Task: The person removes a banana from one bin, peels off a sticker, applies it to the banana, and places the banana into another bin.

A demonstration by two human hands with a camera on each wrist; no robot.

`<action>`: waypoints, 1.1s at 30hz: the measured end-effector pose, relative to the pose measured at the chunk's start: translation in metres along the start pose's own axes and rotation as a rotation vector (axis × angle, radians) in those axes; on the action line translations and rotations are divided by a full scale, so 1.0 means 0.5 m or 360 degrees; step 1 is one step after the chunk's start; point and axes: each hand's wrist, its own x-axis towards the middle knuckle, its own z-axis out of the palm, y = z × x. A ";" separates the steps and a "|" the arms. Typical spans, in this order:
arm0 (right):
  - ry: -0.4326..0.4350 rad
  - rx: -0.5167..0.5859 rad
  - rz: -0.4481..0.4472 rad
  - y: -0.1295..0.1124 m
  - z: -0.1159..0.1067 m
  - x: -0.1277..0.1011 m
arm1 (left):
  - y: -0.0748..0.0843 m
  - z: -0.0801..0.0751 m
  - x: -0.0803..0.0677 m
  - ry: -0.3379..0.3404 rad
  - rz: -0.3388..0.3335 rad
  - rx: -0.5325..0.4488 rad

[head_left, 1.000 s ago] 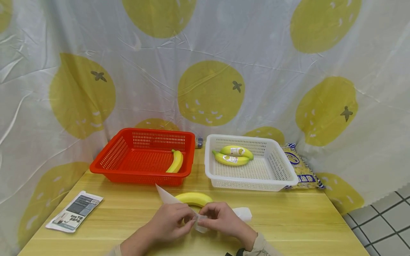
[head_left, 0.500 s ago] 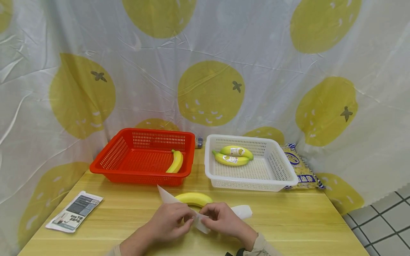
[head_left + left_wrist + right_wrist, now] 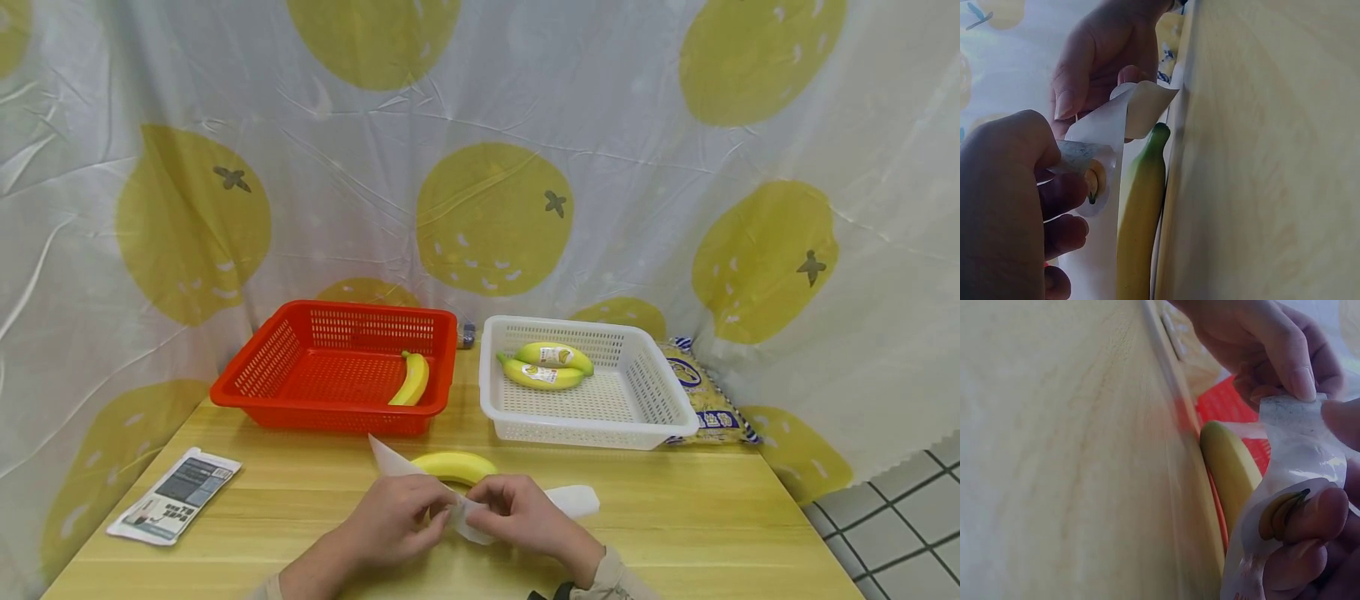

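Pale wooden table (image 3: 675, 517), grain running left to right, set against a white curtain (image 3: 637, 208) printed with large yellow fruit. Grey tiled floor (image 3: 892, 517) showed past the table's right edge.

At the back of the table, a red basket (image 3: 300, 392) on the left held one banana (image 3: 412, 379) against its right wall. Just beside it, a white basket (image 3: 645, 417) held two stickered bananas (image 3: 546, 365) lying side by side at its far end. A printed packet (image 3: 705, 396) lay touching the white basket's right side. A folded leaflet (image 3: 176, 496) lay near the table's left edge, well apart from the hands.

Both hands sat low over the near middle of the table, knuckles facing each other, wrists close to the front edge. The left hand (image 3: 397, 521) had thumb and fingers curled, pinching the white sticker sheet (image 3: 577, 498) at its near end. The right hand (image 3: 517, 517) pinched the same sheet from the other side; in the right wrist view its fingertips (image 3: 1319, 515) pressed on a small banana sticker (image 3: 1279, 514) on the sheet. A loose banana (image 3: 450, 465) lay on the table directly behind the hands, just under the lifted sheet.
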 end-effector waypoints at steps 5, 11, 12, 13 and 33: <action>0.0031 -0.0040 -0.0003 -0.004 0.000 -0.001 | -0.001 -0.001 -0.001 0.0009 -0.0005 -0.0007; 0.0034 -0.0042 -0.0005 -0.010 0.000 -0.003 | -0.001 -0.004 0.000 0.0013 -0.0015 -0.0010; 0.0034 -0.0039 0.0002 -0.011 0.000 -0.004 | -0.001 -0.005 0.000 0.0013 -0.0015 -0.0006; 0.0034 -0.0036 0.0011 -0.011 0.000 -0.005 | 0.000 -0.005 0.000 0.0011 -0.0015 -0.0001; 0.0032 -0.0033 0.0085 -0.003 -0.004 -0.005 | -0.015 -0.023 -0.006 0.0073 -0.0109 0.0145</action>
